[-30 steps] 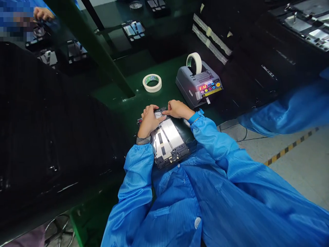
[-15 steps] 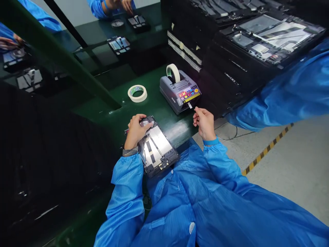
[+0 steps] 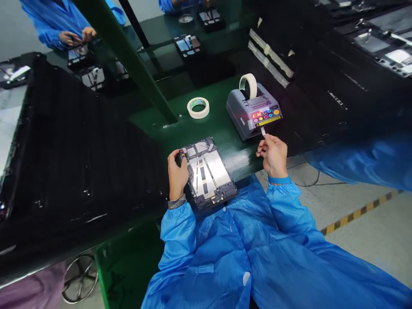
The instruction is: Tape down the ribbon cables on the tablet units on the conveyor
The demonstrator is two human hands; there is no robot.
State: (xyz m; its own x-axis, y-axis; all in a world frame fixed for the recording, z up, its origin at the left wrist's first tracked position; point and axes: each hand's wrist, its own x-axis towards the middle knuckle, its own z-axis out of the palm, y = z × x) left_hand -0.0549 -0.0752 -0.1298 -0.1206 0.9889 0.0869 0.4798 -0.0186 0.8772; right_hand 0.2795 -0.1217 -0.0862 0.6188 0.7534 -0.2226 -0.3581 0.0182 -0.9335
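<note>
An opened tablet (image 3: 215,169), with its metal plate and black ribbon cables bare, lies at the green table's front edge. My left hand (image 3: 178,174) grips its upper left edge between thumb and fingers. Right of the tablet stands a grey tape dispenser (image 3: 247,116) with a lit red display and a roll of cream tape (image 3: 252,86) on top. From its front slot hangs a short pale tape strip (image 3: 263,131). The fingertips of my right hand (image 3: 274,155) are closed on the strip's lower end.
A loose tape roll (image 3: 198,115) lies behind the tablet. A green post (image 3: 138,68) rises to the left. Black matting (image 3: 96,154) covers the left side. Across the table, a co-worker's hands (image 3: 79,36) work beside other tablets (image 3: 188,45).
My view has swung left. My right hand has come up to the tape strip and pinched it. My left hand has slid from the tablet's top to its left edge.
</note>
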